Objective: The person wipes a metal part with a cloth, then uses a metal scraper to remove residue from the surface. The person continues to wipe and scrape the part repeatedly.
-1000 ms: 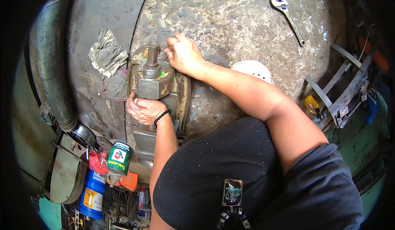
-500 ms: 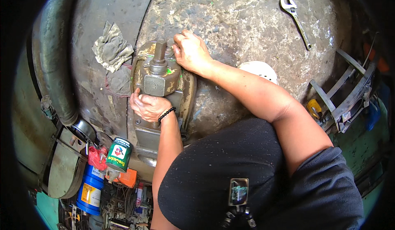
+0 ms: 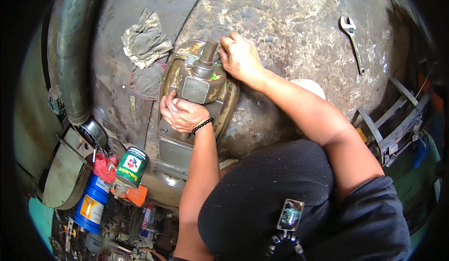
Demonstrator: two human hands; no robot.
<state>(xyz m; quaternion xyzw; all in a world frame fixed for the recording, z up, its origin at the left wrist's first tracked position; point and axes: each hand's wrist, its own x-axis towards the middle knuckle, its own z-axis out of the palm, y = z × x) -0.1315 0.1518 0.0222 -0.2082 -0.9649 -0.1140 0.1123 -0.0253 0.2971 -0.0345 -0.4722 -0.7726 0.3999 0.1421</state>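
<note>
A heavy, worn machine vise (image 3: 177,150) with chipped paint lies in front of me. On its upper part stands a block with a squared metal shaft (image 3: 206,57). My left hand (image 3: 183,114), a black bead bracelet at its wrist, is closed with curled fingers against the block's near side, just above a threaded screw (image 3: 185,135). What those fingers grip is hidden. My right hand (image 3: 242,59) is at the vise's far right corner, its fingers bent and closed beside the shaft. Whatever is under its fingertips cannot be made out.
A crumpled grey rag (image 3: 146,39) lies left of the vise. An adjustable wrench (image 3: 353,43) rests at the far right. A green can (image 3: 132,166), a blue container (image 3: 91,206) and clutter stand lower left. Metal frames (image 3: 397,116) are at the right; a thick pipe (image 3: 75,50) is at the left.
My view has shifted, so the vise, rag and wrench appear farther right. Both hands keep nearly the same places on the vise.
</note>
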